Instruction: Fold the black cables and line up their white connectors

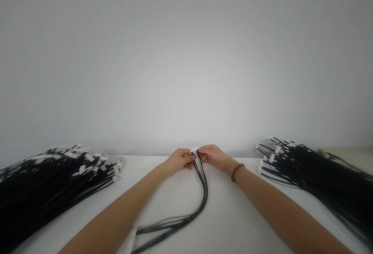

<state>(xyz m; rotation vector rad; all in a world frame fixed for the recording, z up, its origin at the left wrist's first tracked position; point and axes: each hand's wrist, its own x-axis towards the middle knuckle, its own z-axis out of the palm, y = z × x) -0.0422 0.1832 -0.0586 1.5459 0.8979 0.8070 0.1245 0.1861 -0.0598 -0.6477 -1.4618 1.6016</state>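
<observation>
Both hands are at the far side of the white table, on the two sides of a small white connector [194,150] at the end of a black wire harness [205,192]. My left hand [182,158] pinches the connector end from the left, near where the wires enter. From the right, my right hand [215,157] grips the same end with thumb and fingers closed. The harness curves down from there and runs left across the table. Its other white connector [132,240] lies beside my left forearm and is partly hidden by it.
A large pile of black wire harnesses [58,192] with white connector ends lies at the left. Another such pile [317,176] lies at the right. The white table [233,215] meets a plain pale wall [186,71] just behind the hands.
</observation>
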